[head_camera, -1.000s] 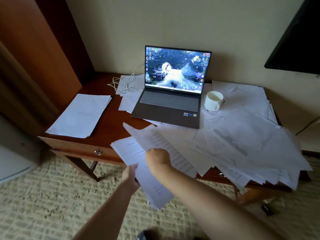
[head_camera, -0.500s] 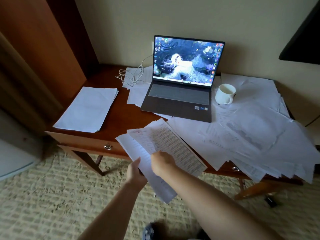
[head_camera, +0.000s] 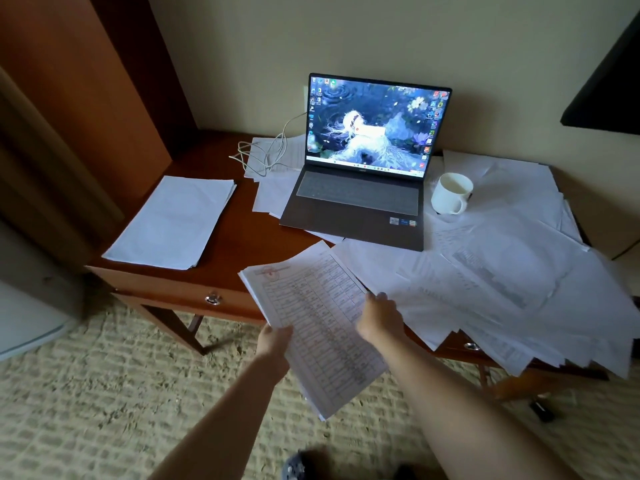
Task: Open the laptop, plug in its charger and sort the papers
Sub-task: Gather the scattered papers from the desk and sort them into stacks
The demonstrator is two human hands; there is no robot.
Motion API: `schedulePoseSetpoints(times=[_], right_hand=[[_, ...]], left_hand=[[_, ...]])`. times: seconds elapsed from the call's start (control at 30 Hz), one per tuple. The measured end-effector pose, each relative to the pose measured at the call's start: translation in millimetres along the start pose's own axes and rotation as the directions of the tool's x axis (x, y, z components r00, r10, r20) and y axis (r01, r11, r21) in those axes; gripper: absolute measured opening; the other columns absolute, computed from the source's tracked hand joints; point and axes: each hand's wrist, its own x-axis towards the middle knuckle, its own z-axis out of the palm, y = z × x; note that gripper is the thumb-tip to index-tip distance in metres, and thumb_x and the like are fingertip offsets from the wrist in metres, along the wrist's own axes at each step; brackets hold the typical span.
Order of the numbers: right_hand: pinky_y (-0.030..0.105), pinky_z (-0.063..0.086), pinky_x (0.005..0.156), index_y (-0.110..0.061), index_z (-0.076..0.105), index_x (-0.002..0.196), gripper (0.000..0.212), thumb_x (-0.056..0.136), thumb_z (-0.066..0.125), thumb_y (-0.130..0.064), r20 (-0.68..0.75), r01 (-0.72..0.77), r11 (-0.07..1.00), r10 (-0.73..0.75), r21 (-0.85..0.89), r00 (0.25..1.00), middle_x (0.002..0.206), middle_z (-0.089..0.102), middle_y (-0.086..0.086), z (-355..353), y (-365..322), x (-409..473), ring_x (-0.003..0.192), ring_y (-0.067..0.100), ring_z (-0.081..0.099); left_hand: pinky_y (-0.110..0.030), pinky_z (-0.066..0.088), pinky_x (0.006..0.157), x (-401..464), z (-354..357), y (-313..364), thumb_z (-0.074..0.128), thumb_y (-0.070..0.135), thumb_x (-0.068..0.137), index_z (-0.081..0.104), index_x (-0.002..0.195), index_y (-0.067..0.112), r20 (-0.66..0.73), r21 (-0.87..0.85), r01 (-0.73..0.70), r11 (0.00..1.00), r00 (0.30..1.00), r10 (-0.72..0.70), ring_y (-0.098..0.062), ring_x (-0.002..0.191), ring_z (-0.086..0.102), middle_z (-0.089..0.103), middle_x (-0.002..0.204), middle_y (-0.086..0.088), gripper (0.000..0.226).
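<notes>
Gripping the near left edge of a sheaf of printed table sheets [head_camera: 318, 327], left hand [head_camera: 274, 342], fingers curled round the paper at the front of the desk. Reaching over the right edge of the same sheaf, right hand [head_camera: 380, 320], seen from the back; whether its fingertips are pinching a sheet or only touching cannot be told. Jutting out past the desk's front edge over the patterned carpet [head_camera: 86, 393], the sheaf, tilted, a red stamp near its far left corner.

Spreading just right of the hands, a loose mess of white papers [head_camera: 519, 289], overlapping, covering the right half of the wooden desk [head_camera: 239, 247] and hanging over its front edge. Lying well to the left, a squared-up stack of blank-faced sheets [head_camera: 173, 221] near the desk's left front corner.

Standing at the back centre, the laptop [head_camera: 363, 188], already open, screen lit with blue wallpaper, resting partly on more papers. Running from its left side, a white charger cable [head_camera: 266, 152], looped on sheets at the back, leading up toward the wall. Sitting just right of the laptop on the papers, a white mug [head_camera: 450, 194], tipped toward the camera, handle forward.
</notes>
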Motion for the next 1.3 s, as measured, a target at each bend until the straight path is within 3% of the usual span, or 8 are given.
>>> schedulePoseSetpoints(times=[0.13, 0.33, 0.6, 0.77, 1.03, 1.13, 1.23, 1.3], right_hand=[[0.035, 0.041, 0.099, -0.009, 0.029, 0.141, 0.052, 0.092, 0.045, -0.009, 0.007, -0.076, 0.983, 0.078, -0.164, 0.997, 0.143, 0.032, 0.018, 3, 37, 15, 0.125, 0.031, 0.040], [0.029, 0.048, 0.084, -0.008, 0.058, 0.113, 0.026, 0.092, 0.043, -0.003, -0.045, 0.064, 0.970, -0.076, -0.234, 0.996, 0.116, 0.058, 0.009, -11, 59, 29, 0.105, 0.024, 0.058], [0.030, 0.047, 0.087, -0.004, 0.059, 0.113, 0.028, 0.091, 0.043, 0.003, -0.015, 0.159, 0.941, -0.171, -0.297, 0.985, 0.120, 0.054, 0.011, -19, 71, 30, 0.110, 0.025, 0.055], [0.027, 0.049, 0.080, -0.003, 0.062, 0.101, 0.021, 0.089, 0.045, 0.003, -0.119, 0.165, 0.938, -0.210, -0.306, 0.970, 0.109, 0.062, 0.010, -33, 62, 22, 0.100, 0.022, 0.059], [0.028, 0.050, 0.079, -0.004, 0.057, 0.102, 0.014, 0.092, 0.050, -0.010, -0.229, 0.203, 0.880, -0.324, -0.429, 0.918, 0.107, 0.058, 0.012, -48, 49, 5, 0.095, 0.021, 0.058], [0.027, 0.048, 0.077, -0.004, 0.058, 0.101, 0.014, 0.091, 0.049, -0.007, -0.219, 0.240, 0.857, -0.369, -0.456, 0.903, 0.102, 0.059, 0.010, -45, 44, -6, 0.092, 0.021, 0.059], [0.025, 0.047, 0.065, -0.009, 0.065, 0.086, 0.004, 0.081, 0.064, -0.008, -0.230, 0.217, 0.868, -0.345, -0.446, 0.910, 0.086, 0.061, 0.006, -45, 33, -20, 0.079, 0.018, 0.061], [0.027, 0.048, 0.068, -0.006, 0.064, 0.089, 0.008, 0.083, 0.060, -0.006, -0.223, 0.220, 0.862, -0.350, -0.457, 0.910, 0.089, 0.061, 0.009, -44, 30, -25, 0.082, 0.020, 0.061]], left_hand=[[-0.057, 0.048, 0.092, -2, 21, -1, 0.045, -0.010, 0.088, 0.059, 0.087, 0.005, -0.052, 0.031, -0.037, 0.999, 0.998, 0.038, -0.039, 0.094, 0.060, 0.061, 0.095, -0.022, 0.021], [-0.057, 0.048, 0.092, 1, 38, -4, 0.049, -0.011, 0.086, 0.060, 0.093, 0.000, -0.135, 0.024, -0.048, 0.999, 0.990, 0.051, -0.039, 0.094, 0.060, 0.063, 0.094, -0.022, 0.017], [-0.048, 0.049, 0.085, -6, 28, -3, 0.048, -0.013, 0.081, 0.058, 0.098, -0.004, -0.306, 0.090, -0.036, 0.995, 0.950, 0.062, -0.035, 0.088, 0.056, 0.058, 0.087, -0.019, 0.022], [-0.050, 0.049, 0.085, -9, 35, 3, 0.048, -0.013, 0.081, 0.055, 0.078, 0.007, -0.293, 0.108, -0.039, 0.993, 0.954, 0.069, -0.034, 0.086, 0.056, 0.057, 0.082, -0.017, 0.021], [-0.042, 0.046, 0.081, -21, 43, -10, 0.049, -0.011, 0.082, 0.055, 0.093, 0.001, -0.318, -0.008, -0.032, 0.999, 0.948, 0.027, -0.031, 0.079, 0.053, 0.054, 0.082, -0.015, 0.017], [-0.047, 0.049, 0.081, -23, 44, -11, 0.046, -0.014, 0.082, 0.055, 0.104, -0.001, -0.213, -0.061, -0.001, 0.998, 0.977, -0.012, -0.034, 0.076, 0.055, 0.057, 0.085, -0.019, 0.027], [-0.045, 0.049, 0.076, -25, 49, -12, 0.041, -0.018, 0.081, 0.054, 0.099, -0.002, -0.124, -0.056, 0.037, 0.998, 0.991, -0.044, -0.035, 0.074, 0.055, 0.058, 0.084, -0.019, 0.028], [-0.045, 0.050, 0.075, -27, 50, -13, 0.040, -0.019, 0.080, 0.055, 0.094, -0.004, -0.088, -0.042, 0.052, 0.998, 0.995, -0.056, -0.036, 0.075, 0.055, 0.058, 0.085, -0.020, 0.026]])
